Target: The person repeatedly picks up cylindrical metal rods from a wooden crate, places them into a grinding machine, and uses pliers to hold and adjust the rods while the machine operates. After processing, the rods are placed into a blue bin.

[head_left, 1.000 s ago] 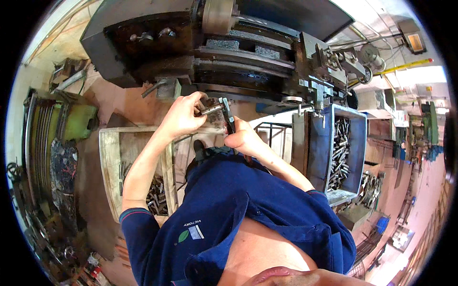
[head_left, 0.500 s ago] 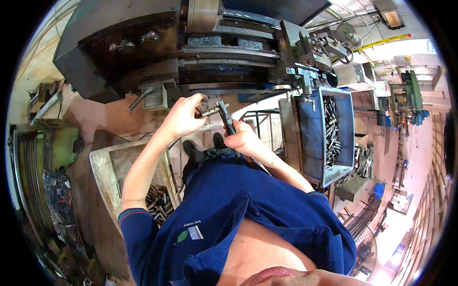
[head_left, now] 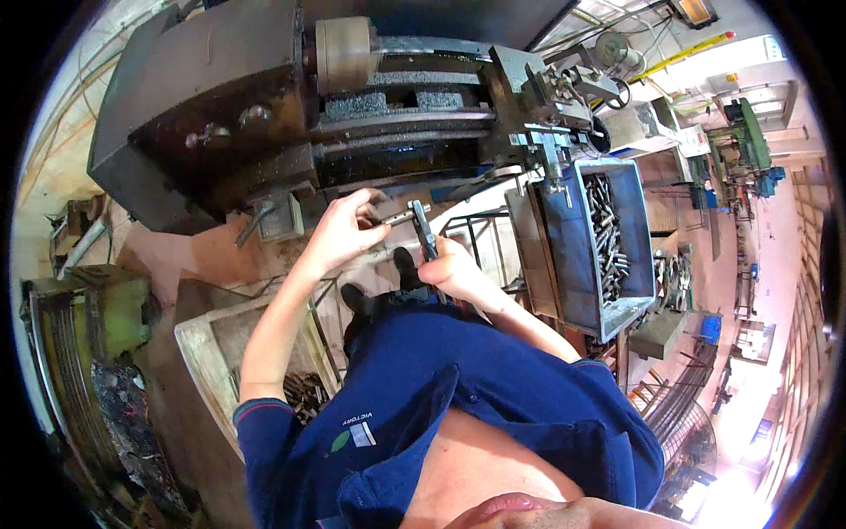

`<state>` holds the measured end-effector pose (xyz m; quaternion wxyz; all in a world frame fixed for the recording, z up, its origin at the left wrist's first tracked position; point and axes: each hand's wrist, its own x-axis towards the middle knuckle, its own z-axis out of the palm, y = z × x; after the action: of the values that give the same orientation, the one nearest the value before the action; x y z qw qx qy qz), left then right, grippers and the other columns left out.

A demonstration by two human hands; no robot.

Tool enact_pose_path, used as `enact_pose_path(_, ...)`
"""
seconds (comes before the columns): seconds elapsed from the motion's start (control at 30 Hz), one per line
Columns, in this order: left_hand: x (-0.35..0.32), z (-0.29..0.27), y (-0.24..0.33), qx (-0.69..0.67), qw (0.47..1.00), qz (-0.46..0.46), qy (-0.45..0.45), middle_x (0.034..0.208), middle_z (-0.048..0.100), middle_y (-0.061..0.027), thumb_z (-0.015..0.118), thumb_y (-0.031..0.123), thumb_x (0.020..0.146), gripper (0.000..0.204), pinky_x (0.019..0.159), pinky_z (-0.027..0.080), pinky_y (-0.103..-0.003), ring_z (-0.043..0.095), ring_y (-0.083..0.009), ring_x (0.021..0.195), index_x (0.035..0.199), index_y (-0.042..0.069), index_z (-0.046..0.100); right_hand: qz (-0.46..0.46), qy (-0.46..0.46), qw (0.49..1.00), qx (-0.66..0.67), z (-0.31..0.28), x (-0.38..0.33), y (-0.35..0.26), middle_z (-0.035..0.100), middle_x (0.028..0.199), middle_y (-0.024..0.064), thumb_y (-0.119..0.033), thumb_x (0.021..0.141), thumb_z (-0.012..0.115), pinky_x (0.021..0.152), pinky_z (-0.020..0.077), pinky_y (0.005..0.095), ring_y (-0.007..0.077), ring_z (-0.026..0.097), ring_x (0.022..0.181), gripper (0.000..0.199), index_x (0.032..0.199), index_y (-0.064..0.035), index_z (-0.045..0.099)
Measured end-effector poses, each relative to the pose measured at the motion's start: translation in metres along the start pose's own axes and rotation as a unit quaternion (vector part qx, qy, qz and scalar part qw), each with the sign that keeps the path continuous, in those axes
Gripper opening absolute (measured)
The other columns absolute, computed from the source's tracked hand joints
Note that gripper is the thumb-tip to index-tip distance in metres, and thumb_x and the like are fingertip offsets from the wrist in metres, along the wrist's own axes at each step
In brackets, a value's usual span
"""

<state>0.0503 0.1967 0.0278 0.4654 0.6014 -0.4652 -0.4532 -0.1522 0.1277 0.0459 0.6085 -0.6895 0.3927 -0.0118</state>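
- Around the hands as clock centre, a dark grey metal lathe (head_left: 220,79) spans 11 to 1 o'clock; a blue plastic bin (head_left: 566,247) of metal pieces (head_left: 606,231) stands at 3, a pale, grimy tray (head_left: 233,346) at 8.
- The left hand (head_left: 340,233) pinches a slim silver metal rod (head_left: 397,218), which points between 2 and 3 o'clock.
- The right hand (head_left: 452,269) grips a dark, caliper-like metal tool (head_left: 422,231), its head meeting the rod's far end.
- Probably best: hold the rod square to that head, pressing lightly.
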Motion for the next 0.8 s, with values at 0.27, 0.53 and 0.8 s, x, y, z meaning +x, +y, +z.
enact_pose_path(0.27,0.016,0.04,-0.039,-0.09,0.99,-0.087,0.068,0.086,0.063,-0.0075,0.067,0.012,0.076,0.036,0.065,0.049,-0.027,0.059,-0.0119,0.074,0.106,-0.003,0.053,-0.027,-0.014,0.979,0.2,-0.045,0.07,0.025,0.046,0.063,-0.0009,-0.005,0.063,0.054,0.049,0.0332,0.0258,0.0092,0.041,0.058,0.012,0.074,-0.0051,0.049)
enact_pose_path(0.53,0.11,0.121,-0.011,-0.138,0.99,-0.035,0.015,0.109,0.054,-0.0123,0.072,0.021,0.073,0.062,0.091,0.039,-0.033,0.051,-0.0191,0.104,0.12,-0.004,0.041,-0.12,0.097,0.966,0.207,-0.121,0.159,0.002,0.047,0.063,-0.0005,-0.003,0.063,0.054,0.051,0.0341,0.0231,0.0087,0.041,0.056,0.015,0.077,-0.0042,0.048)
enact_pose_path(0.8,0.173,0.119,-0.003,-0.301,0.949,-0.087,0.033,0.102,0.055,-0.0069,0.07,0.007,0.068,0.053,0.08,0.048,-0.029,0.055,-0.0149,0.092,0.113,-0.002,0.044,-0.113,0.106,0.953,0.26,-0.15,0.195,-0.01,0.045,0.064,-0.0012,-0.002,0.064,0.053,0.048,0.032,0.0232,0.0082,0.04,0.056,0.023,0.086,-0.0031,0.048)
